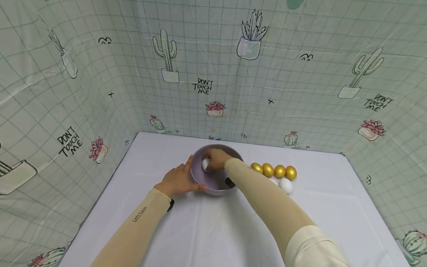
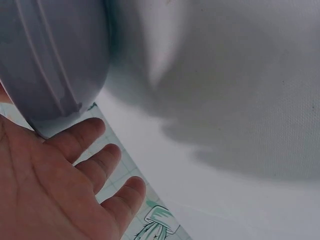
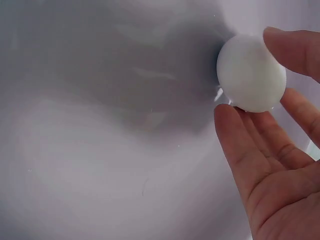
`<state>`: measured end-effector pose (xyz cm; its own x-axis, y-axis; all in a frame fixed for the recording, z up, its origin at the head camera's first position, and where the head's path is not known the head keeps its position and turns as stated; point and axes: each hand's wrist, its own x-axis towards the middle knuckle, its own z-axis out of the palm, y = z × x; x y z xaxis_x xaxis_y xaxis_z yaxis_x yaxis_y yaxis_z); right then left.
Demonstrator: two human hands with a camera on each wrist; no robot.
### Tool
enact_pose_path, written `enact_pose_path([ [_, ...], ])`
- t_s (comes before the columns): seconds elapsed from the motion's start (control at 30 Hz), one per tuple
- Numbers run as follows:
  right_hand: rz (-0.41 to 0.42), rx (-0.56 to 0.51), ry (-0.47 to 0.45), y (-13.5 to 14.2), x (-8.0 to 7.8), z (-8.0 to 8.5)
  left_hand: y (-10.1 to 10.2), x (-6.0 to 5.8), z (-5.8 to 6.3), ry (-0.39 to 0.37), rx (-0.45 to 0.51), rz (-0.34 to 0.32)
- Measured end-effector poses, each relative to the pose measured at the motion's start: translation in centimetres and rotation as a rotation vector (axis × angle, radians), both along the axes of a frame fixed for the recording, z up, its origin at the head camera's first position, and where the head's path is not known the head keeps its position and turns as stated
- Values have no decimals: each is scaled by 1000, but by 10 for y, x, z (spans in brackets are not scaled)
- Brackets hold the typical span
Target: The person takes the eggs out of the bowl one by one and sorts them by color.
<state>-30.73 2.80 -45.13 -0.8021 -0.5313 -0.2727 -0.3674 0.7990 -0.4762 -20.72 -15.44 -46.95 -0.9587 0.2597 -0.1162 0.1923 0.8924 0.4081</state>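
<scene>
A mauve bowl (image 1: 215,192) stands on the white-covered table, and my left hand (image 1: 178,180) rests against its left side. The left thumb lies along the bowl's front and the fingers are spread by the rim; in the left wrist view three fingers (image 2: 97,167) stretch loosely beside the bowl (image 2: 55,65). Inside the bowl, my right hand (image 1: 218,158) holds a white egg (image 1: 206,164) near the left inner wall. The right wrist view shows the egg (image 3: 251,72) between the thumb and fingertips, close over the glossy inner surface.
Several gold eggs (image 1: 279,171) form a row to the right of the bowl. In front of them lies a white egg (image 1: 285,185), with another white one (image 1: 274,181) partly hidden by my right sleeve. A grid-patterned cloth (image 1: 213,66) with cactus drawings hangs behind the table.
</scene>
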Motion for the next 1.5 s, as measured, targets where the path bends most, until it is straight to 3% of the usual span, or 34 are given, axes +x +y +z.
enact_pose_path([
  [0.8,30,78,29,2,-4,-6,5,0,3,-2,19,-9],
  [1.17,25,92,20,9,3,18,5,2,6,-11,39,1],
  [1.5,41,0,54,25,8,35,1,1,1,-23,42,11],
])
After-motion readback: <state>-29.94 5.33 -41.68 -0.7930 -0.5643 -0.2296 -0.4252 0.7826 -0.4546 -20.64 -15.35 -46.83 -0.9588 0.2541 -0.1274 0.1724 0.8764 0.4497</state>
